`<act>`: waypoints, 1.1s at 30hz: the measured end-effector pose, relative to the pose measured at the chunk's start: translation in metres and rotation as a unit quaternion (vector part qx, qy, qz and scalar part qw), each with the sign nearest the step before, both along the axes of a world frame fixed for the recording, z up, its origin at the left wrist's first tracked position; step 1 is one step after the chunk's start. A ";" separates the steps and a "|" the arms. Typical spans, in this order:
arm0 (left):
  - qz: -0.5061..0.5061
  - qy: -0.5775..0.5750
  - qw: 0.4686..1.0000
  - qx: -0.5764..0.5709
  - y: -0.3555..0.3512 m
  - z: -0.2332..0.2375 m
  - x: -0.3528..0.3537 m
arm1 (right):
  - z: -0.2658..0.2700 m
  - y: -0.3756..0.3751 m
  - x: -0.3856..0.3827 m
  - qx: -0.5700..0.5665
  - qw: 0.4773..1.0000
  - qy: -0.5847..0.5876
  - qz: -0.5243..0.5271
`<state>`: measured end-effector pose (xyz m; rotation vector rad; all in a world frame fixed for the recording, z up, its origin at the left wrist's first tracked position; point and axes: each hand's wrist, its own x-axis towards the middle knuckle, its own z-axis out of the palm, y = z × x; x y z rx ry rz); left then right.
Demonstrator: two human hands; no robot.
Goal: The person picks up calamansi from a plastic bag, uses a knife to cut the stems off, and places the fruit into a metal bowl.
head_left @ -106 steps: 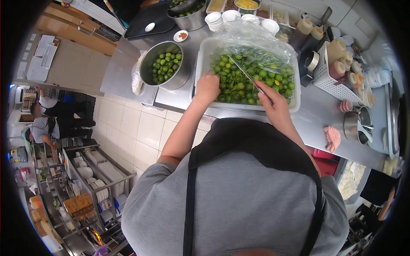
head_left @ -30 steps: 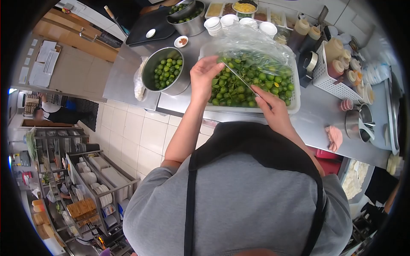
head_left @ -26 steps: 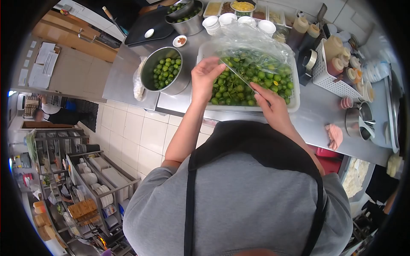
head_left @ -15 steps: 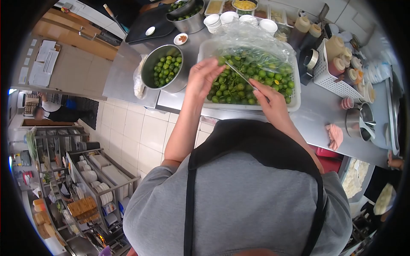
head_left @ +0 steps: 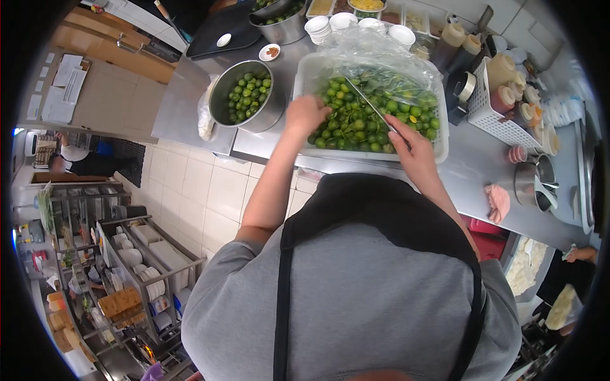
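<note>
My right hand point(head_left: 411, 145) is closed around the handle of a knife point(head_left: 370, 103), whose blade points up and left over a white tub point(head_left: 441, 147). Small green limes point(head_left: 359, 125) fill the tub, and a clear plastic bag point(head_left: 387, 66) lies over its far part. At the tub's left edge, my left hand point(head_left: 306, 115) has its fingers curled by the limes; whether it holds one is hidden. Left of it stands a steel pot point(head_left: 274, 101) with more limes point(head_left: 248, 96) inside.
Another steel pot point(head_left: 289, 32), a black tray point(head_left: 238, 38) and white bowls point(head_left: 318, 28) stand farther back. On the right are a white basket point(head_left: 502, 130) of bottles and a pink cloth point(head_left: 497, 202). Another person point(head_left: 82, 162) is at far left, and a person's hand point(head_left: 581, 254) at far right.
My left hand has moved down and left from the knife tip, its fingers now curled. The knife and my right hand have shifted slightly right, and the blade is steeper.
</note>
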<state>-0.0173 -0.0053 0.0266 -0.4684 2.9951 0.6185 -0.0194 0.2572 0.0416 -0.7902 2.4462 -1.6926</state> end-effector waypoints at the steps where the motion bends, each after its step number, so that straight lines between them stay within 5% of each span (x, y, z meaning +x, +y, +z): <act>1: -0.001 0.000 1.000 0.001 0.010 -0.008 -0.003 | 0.000 0.000 0.000 -0.002 1.000 0.000 0.003; 5: -0.009 -0.003 1.000 0.002 0.015 -0.024 -0.007 | 0.003 0.001 0.001 -0.002 1.000 -0.019 0.003; 7: -0.018 0.115 0.957 0.264 0.006 -0.020 -0.007 | 0.003 0.002 0.001 -0.015 0.999 -0.033 0.000; 8: -0.018 0.115 0.957 0.264 0.002 -0.018 -0.006 | 0.004 0.002 0.001 -0.029 0.998 -0.047 -0.003; 10: 0.063 0.135 0.820 0.553 0.001 0.004 -0.003 | 0.006 0.000 0.001 -0.044 0.998 -0.045 0.002; 13: 0.055 0.191 0.763 0.615 0.008 0.017 0.005 | 0.008 -0.005 0.003 -0.058 0.996 -0.057 0.022; 18: 0.074 0.207 0.747 0.628 0.020 0.021 0.009 | 0.007 -0.011 0.006 -0.049 0.995 -0.068 0.057; 20: 0.078 0.211 0.744 0.629 0.023 0.021 0.010 | 0.009 -0.011 0.006 -0.014 0.985 -0.160 0.062; 25: 0.060 0.220 0.667 0.709 0.024 0.013 0.010 | -0.004 -0.011 0.004 -0.055 0.983 -0.170 0.047; 33: 0.037 0.236 0.654 0.718 0.023 0.010 0.012 | -0.004 -0.013 -0.003 -0.026 0.974 -0.219 0.053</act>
